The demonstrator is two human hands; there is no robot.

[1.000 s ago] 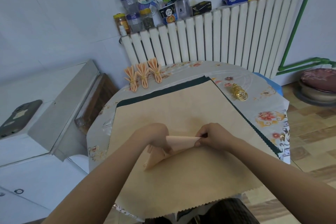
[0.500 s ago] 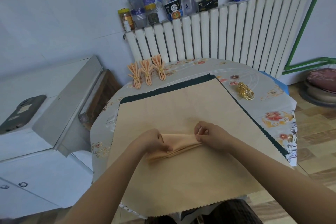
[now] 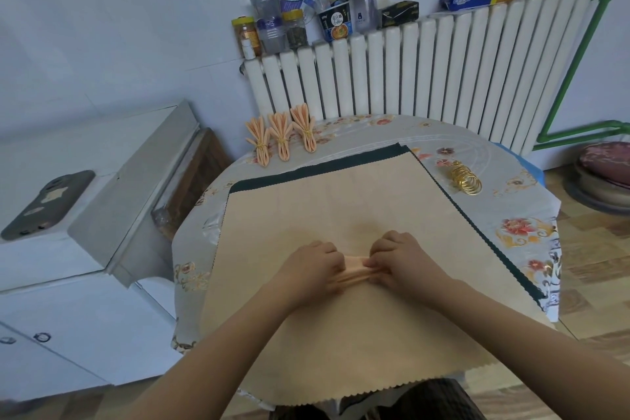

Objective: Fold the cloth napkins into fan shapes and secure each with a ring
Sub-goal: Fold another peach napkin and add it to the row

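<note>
Two hands at work, close together on the big peach cloth (image 3: 341, 208) spread over the counter (image 3: 511, 201). The left hand (image 3: 308, 266) and the right hand (image 3: 402, 257) each curl their fingers round an end of the pleated napkin (image 3: 354, 271), pinching its folds into a narrow bundle that lies flat on the cloth. Far left on the counter, three finished fans (image 3: 281, 138) stand in a row, each ringed. Far right, a cluster of gold rings (image 3: 465, 179) sits just beside the cloth's dark edge.
</note>
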